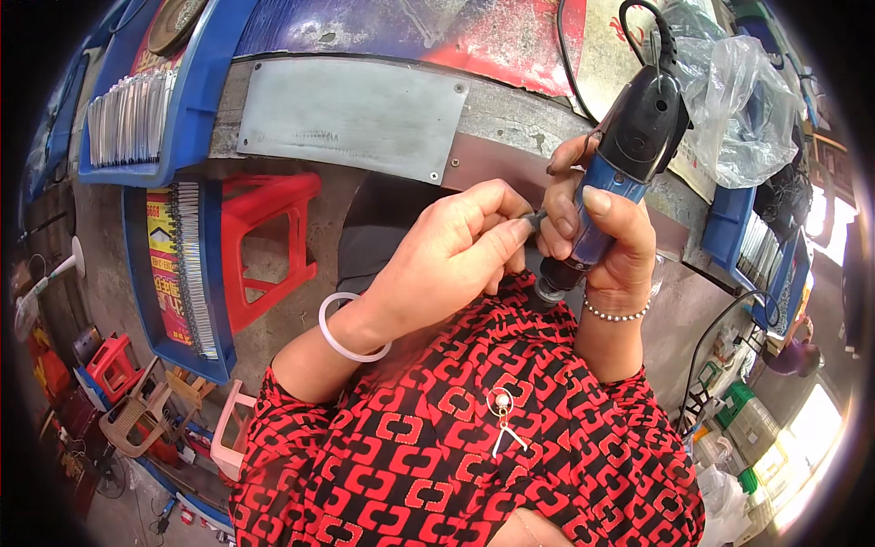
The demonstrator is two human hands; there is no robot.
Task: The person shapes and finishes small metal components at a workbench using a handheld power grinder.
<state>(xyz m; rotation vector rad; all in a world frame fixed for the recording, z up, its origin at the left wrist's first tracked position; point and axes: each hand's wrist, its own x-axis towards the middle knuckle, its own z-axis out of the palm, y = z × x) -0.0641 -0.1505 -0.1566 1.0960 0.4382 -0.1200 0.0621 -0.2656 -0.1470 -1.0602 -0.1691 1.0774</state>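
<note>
Rotary tool (629, 155), blue and black, sits upright in the right hand at the picture's centre-right, its cord running up past the top edge and its working end pointing down toward the lap.

At far left, blue trays (196, 109) hold rows of thin metal strips (128, 117); a red stool (264, 246) stands beside them below a grey metal plate (351, 114) fixed to the bench edge.

The left hand (447, 264), with a white bangle (342, 333) at the wrist, has its fingers curled narrow, thumb and forefinger pinched on a small dark piece (536, 218) that is too tiny to make out. That piece lies just beside the tool's body.

The right hand (602, 242) wraps tight around the tool, thumb across the blue grip; a bead bracelet (615, 314) circles the wrist. A clear plastic bag (743, 100) lies on the bench at right.
</note>
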